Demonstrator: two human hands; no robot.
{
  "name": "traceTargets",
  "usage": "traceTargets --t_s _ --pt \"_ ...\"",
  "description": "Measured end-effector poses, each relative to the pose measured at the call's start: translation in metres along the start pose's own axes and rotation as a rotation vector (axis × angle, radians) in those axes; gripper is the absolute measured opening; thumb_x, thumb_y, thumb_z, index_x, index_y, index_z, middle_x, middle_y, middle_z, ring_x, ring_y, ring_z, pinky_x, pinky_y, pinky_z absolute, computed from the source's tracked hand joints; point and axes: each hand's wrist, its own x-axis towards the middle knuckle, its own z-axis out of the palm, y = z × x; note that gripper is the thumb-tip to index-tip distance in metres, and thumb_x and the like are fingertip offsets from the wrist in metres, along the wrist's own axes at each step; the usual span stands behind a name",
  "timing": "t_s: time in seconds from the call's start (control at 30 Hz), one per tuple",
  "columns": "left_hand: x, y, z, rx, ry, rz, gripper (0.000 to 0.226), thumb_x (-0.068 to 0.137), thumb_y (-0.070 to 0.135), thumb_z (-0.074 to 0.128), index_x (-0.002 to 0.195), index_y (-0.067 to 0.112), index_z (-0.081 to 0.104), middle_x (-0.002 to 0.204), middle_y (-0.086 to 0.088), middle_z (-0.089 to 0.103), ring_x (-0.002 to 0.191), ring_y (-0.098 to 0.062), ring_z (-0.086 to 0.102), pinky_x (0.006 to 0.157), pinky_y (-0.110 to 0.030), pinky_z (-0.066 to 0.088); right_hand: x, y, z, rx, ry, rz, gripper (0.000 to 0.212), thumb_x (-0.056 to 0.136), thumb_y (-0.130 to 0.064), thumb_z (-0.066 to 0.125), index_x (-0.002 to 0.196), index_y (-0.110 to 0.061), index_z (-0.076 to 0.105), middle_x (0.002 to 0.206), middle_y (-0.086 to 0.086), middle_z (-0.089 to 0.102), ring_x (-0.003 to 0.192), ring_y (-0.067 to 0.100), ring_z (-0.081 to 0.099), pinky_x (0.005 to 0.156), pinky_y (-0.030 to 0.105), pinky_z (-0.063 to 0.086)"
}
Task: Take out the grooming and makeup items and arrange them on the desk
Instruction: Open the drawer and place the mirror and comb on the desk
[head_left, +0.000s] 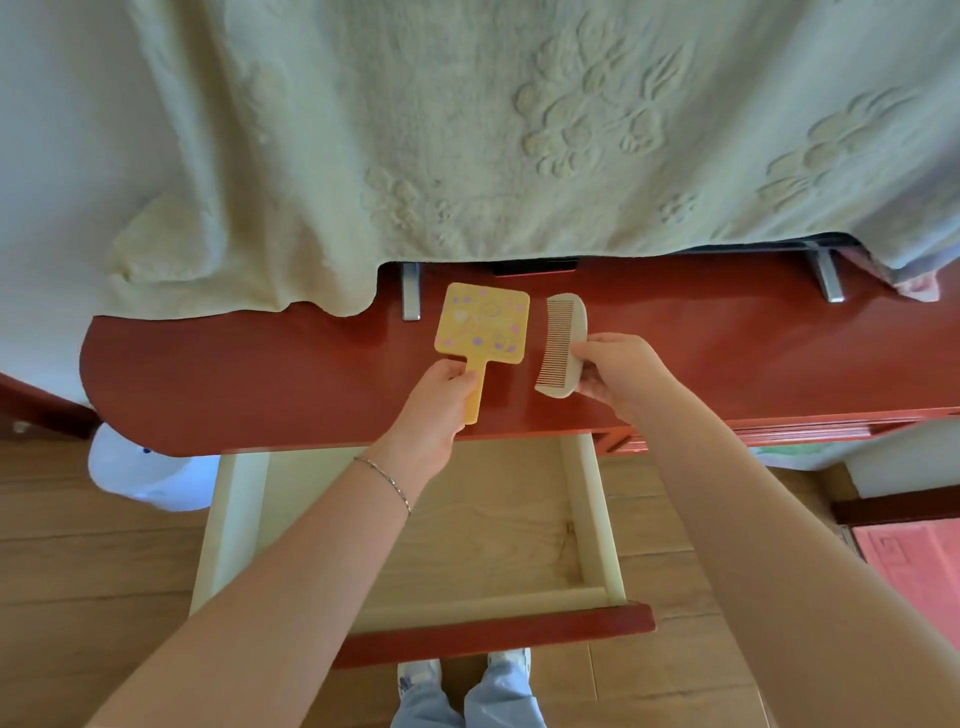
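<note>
Yellow square plastic hand mirror (482, 326) lies on the red wooden desk (260, 374), my left hand (441, 410) gripping its handle. My right hand (618, 371) pinches the beige curved comb (563, 345) just beside it.

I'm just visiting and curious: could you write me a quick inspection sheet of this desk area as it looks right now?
Surface: red desk, glossy, its back part under a pale green towel.
Job's things: yellow hand mirror and pale comb side by side on the desk, apart.
Drawer: open drawer; the visible part holds nothing.
Clutter: nothing seen.
Hands: left hand grips the mirror's handle; right hand holds the comb's spine.
Cables: nothing seen.
Surroundings: wooden floor, white bag at left.
</note>
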Motion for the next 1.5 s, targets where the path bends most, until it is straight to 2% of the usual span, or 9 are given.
traceTargets --t_s 0.2,0.43,0.53,0.7,0.83,0.93,1.07,1.33,1.5 --pt "0.030 -0.003 0.017 -0.131 0.040 -0.079 0.017 0.093 0.012 0.050 0.077 0.016 0.046 0.075 0.001 0.042 0.064 -0.011 0.039 0.070 -0.024 0.040 0.022 -0.004 0.009 -0.094 -0.060 0.027 0.027 0.089 0.009 0.044 0.113 0.006 0.056 0.104 0.019 0.063 0.080 0.022 0.064 0.051 0.023 0.057" --pt "0.055 -0.005 0.025 -0.250 0.142 -0.129 0.004 0.092 0.015 0.054 0.090 0.013 0.052 0.088 -0.001 0.051 0.080 -0.012 0.049 0.084 -0.029 0.046 0.048 0.001 0.016 -0.273 -0.006 -0.030 0.019 0.087 0.007 0.045 0.083 -0.005 0.060 0.094 0.013 0.065 0.080 0.024 0.065 0.074 0.036 0.057" --pt "0.058 -0.007 0.026 -0.133 0.212 -0.084 0.007 0.093 0.019 0.053 0.097 0.013 0.054 0.095 -0.002 0.055 0.085 -0.015 0.052 0.086 -0.034 0.048 0.058 0.002 0.016 -0.370 0.022 -0.044 0.024 0.085 0.004 0.047 0.077 -0.014 0.059 0.098 0.013 0.068 0.085 0.026 0.068 0.076 0.040 0.059" --pt "0.057 -0.014 0.023 0.436 0.319 0.142 0.029 0.093 0.029 0.049 0.116 0.012 0.053 0.094 0.003 0.054 0.072 -0.009 0.051 0.058 -0.023 0.042 0.062 0.002 0.012 -0.662 0.071 -0.160 0.033 0.083 -0.009 0.048 0.115 -0.017 0.055 0.107 0.007 0.066 0.081 0.027 0.069 0.074 0.041 0.058" --pt "0.055 -0.014 0.025 0.712 0.279 0.186 0.032 0.095 0.028 0.044 0.120 0.009 0.048 0.097 -0.004 0.060 0.087 -0.022 0.057 0.070 -0.028 0.040 0.054 0.000 0.014 -0.925 0.070 -0.276 0.070 0.082 -0.007 0.039 0.142 -0.041 0.025 0.096 0.003 0.062 0.074 0.026 0.062 0.051 0.027 0.045" --pt "0.055 -0.011 0.027 0.806 0.261 0.178 0.029 0.096 0.025 0.042 0.118 0.006 0.045 0.103 -0.010 0.061 0.086 -0.026 0.056 0.069 -0.031 0.039 0.049 0.003 0.018 -1.130 0.039 -0.266 0.079 0.083 -0.003 0.034 0.142 -0.052 0.014 0.089 0.004 0.058 0.068 0.022 0.056 0.051 0.029 0.042" --pt "0.054 -0.011 0.032 0.904 0.275 0.200 0.027 0.097 0.024 0.041 0.115 0.004 0.043 0.104 -0.017 0.061 0.093 -0.034 0.059 0.070 -0.035 0.039 0.049 0.012 0.020 -1.330 0.065 -0.331 0.067 0.090 -0.009 0.035 0.144 -0.044 0.020 0.116 0.007 0.054 0.089 0.028 0.053 0.064 0.034 0.040" --pt "0.051 -0.012 0.034 0.997 0.298 0.238 0.030 0.097 0.025 0.043 0.116 0.002 0.043 0.109 -0.015 0.060 0.097 -0.034 0.059 0.072 -0.036 0.039 0.040 0.029 0.015 -1.177 0.115 -0.455 0.057 0.091 -0.013 0.035 0.143 -0.036 0.027 0.112 0.009 0.053 0.080 0.028 0.049 0.063 0.034 0.043" --pt "0.054 -0.016 0.033 1.033 0.318 0.245 0.029 0.096 0.023 0.045 0.115 0.002 0.044 0.104 -0.015 0.062 0.094 -0.036 0.060 0.070 -0.037 0.042 0.021 0.053 0.019 -1.224 0.087 -0.623 0.052 0.092 -0.017 0.038 0.142 -0.034 0.033 0.112 0.007 0.052 0.096 0.028 0.052 0.064 0.033 0.042"
